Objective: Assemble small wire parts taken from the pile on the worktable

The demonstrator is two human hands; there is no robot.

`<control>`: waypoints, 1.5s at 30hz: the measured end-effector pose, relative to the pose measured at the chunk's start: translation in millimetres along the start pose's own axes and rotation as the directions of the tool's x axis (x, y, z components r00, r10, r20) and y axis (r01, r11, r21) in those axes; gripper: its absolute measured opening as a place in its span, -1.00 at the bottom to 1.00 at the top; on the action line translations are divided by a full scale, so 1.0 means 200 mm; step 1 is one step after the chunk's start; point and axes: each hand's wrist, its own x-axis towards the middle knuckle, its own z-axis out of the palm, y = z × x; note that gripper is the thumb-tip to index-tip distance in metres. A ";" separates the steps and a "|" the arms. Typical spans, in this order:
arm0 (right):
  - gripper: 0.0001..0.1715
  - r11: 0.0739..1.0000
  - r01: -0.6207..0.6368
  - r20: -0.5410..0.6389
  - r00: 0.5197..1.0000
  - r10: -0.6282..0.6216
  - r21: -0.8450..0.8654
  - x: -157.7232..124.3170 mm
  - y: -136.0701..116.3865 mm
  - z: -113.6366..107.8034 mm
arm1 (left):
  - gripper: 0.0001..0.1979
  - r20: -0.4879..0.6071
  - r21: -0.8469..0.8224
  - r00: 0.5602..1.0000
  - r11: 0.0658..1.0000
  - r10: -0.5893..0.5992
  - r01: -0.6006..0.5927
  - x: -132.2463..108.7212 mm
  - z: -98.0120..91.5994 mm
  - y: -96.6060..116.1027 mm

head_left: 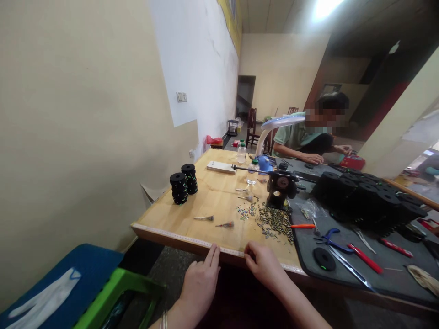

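Note:
My left hand (201, 279) rests at the table's front edge, two fingers stretched out side by side on the white measuring tape (178, 236) that runs along it. My right hand (263, 264) is at the same edge, further right, with its fingers curled together; anything between them is too small to make out. Just beyond lie small brush-like bundles (226, 225) with thin tips. Many small metallic pieces (277, 220) are scattered near a black clamp-like device (280, 187) with a long rod.
Two stacks of black spools (179, 188) stand at the left. On the grey mat (308, 256) lie blue-handled pliers (332, 240), tweezers (353, 269), a red tool (365, 258) and more spools (366, 196). Behind are bottles (253, 172), a lamp (279, 121) and a person (291, 139) working.

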 end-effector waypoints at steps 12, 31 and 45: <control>-0.88 0.992 -0.047 -0.024 0.999 0.045 -0.113 -0.04 0.01 0.01 | -0.57 0.006 -0.037 1.000 0.999 -0.014 0.015 -0.02 0.01 0.00; -0.86 0.951 0.048 -0.097 0.995 -0.019 0.305 -0.19 0.04 -0.08 | -0.67 0.302 -0.951 0.949 0.104 0.093 0.292 0.26 -0.21 0.21; -0.84 0.878 0.019 -0.173 0.982 0.073 0.479 -0.33 0.18 -0.20 | -0.61 0.538 -0.729 0.794 -0.316 0.282 0.607 0.29 -0.24 0.31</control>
